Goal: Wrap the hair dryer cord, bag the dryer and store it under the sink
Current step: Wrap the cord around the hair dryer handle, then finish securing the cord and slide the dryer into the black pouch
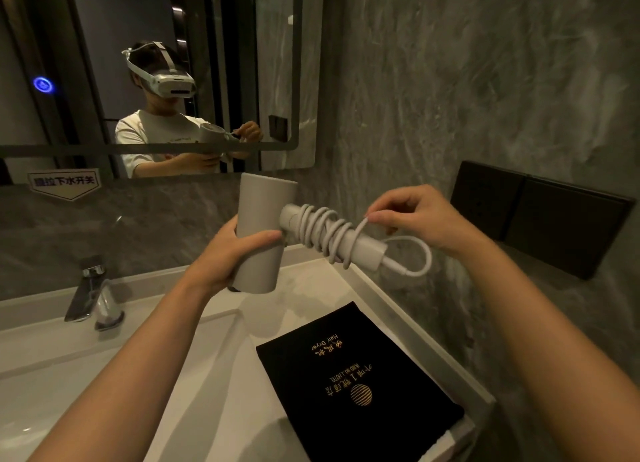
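A pale grey hair dryer [263,219] is held up over the counter, barrel upright and handle pointing right. My left hand [235,250] grips the barrel from the left. Its white cord [322,231] is coiled several times around the handle, and a short loop hangs off the handle's end. My right hand [419,219] pinches the free cord end just above the handle. A flat black storage bag [360,385] with gold lettering lies on the white counter below, nearer to me.
A chrome faucet [91,295] stands at the left over the white basin [69,375]. A black socket panel [540,216] is on the right marble wall. The mirror [156,81] ahead reflects a person wearing a headset.
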A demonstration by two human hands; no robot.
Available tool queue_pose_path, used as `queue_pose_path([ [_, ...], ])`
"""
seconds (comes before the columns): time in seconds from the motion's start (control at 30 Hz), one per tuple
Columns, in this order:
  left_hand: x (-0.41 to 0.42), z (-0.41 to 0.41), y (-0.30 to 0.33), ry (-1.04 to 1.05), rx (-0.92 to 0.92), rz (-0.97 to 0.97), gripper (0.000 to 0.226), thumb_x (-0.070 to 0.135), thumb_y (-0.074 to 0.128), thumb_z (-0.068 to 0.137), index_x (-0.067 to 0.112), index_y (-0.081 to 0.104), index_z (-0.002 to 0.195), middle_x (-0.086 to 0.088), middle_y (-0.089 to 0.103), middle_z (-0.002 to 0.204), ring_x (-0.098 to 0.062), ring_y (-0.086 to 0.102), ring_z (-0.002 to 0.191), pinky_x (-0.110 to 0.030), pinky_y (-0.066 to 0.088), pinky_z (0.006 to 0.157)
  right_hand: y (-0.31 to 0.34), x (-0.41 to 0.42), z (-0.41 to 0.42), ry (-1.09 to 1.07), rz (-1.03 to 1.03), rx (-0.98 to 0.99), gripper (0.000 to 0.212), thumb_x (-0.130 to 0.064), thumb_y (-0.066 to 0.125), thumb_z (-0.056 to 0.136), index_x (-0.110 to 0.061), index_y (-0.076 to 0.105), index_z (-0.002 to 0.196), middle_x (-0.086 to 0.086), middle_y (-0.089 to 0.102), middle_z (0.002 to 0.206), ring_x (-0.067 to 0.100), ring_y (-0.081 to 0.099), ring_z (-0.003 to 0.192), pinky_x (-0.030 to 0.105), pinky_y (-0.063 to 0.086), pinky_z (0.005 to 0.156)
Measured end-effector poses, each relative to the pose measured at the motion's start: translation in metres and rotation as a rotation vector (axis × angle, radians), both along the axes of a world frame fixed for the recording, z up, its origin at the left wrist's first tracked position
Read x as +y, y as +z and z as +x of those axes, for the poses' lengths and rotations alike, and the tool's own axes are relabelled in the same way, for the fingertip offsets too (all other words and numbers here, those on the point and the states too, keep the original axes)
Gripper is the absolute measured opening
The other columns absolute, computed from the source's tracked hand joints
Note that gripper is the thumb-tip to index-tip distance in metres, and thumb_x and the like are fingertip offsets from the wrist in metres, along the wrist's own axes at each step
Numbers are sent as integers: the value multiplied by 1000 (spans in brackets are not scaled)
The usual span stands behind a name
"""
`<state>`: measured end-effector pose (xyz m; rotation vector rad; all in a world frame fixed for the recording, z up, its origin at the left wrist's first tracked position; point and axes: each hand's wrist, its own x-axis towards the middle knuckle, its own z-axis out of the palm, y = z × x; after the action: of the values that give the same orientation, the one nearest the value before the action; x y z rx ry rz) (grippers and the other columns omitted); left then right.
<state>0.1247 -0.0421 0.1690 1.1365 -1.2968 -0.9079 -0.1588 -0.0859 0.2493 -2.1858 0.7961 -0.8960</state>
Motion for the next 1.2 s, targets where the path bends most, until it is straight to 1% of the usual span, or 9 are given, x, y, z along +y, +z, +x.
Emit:
queue_pose_path([
  [0.17,-5,-18,-10,-135,349,53,100,49,92,29,10,57,113,-9,71,83,-17,70,70,-32,58,60,-25,2,13,146,282,-446,31,-4,47,92,-21,71,86,-9,70,73,3,62,66,17,51,58],
  [0.27,-9,-26,-25,-186,603,217,100,41,94,26,5,58,112,-11,71,80,-19,69,66,-31,58,59,-34,1,16,246,393,-574,38,-1,44,90,-24,73,96,11,59,92,10,52,65,19,42,48],
  [0.43,-13,-41,-56,-269,874,332,90,31,96,32,3,60,109,-13,70,86,-22,69,71,-35,59,67,-38,2,18,215,363,-486,40,-3,56,74,-17,61,110,1,55,92,6,45,66,19,31,51],
  [0.63,-11,-69,-89,-364,1056,496,63,33,84,60,0,61,108,-17,67,96,-27,68,78,-40,60,72,-41,8,32,-44,185,-399,37,4,67,78,7,55,113,3,57,82,-7,55,51,6,41,48],
  [0.8,-9,-78,-116,-309,820,593,59,45,65,76,2,61,115,-19,68,100,-26,68,85,-38,58,77,-67,5,28,-141,193,-428,27,5,67,79,5,57,104,3,57,74,-6,53,45,5,39,45],
  [0.93,-7,-86,-125,-85,244,603,73,43,72,73,4,51,132,-13,67,118,-28,63,110,-35,52,91,-100,-4,22,-250,175,-375,26,-3,74,75,2,61,98,9,63,83,1,58,69,13,47,64],
  [1.03,-6,-95,-112,175,-158,199,78,28,77,76,13,38,142,-6,51,137,-18,48,127,-28,39,103,-129,-7,16,-304,191,-334,25,-8,78,72,-8,62,90,3,64,80,1,58,71,17,48,70],
  [1.1,-4,-105,-96,90,-271,-97,83,34,79,72,22,36,143,4,45,144,-6,40,132,-20,32,107,-147,-4,16,-334,196,-303,26,-14,80,70,-13,62,89,-2,64,78,4,58,71,21,48,71],
  [1.2,-8,-121,-86,-66,-419,-168,83,30,77,74,26,33,145,9,41,148,0,36,134,-14,28,109,-165,4,13,-389,222,-311,24,-17,80,70,-17,61,85,-4,66,78,10,61,74,25,49,71],
])
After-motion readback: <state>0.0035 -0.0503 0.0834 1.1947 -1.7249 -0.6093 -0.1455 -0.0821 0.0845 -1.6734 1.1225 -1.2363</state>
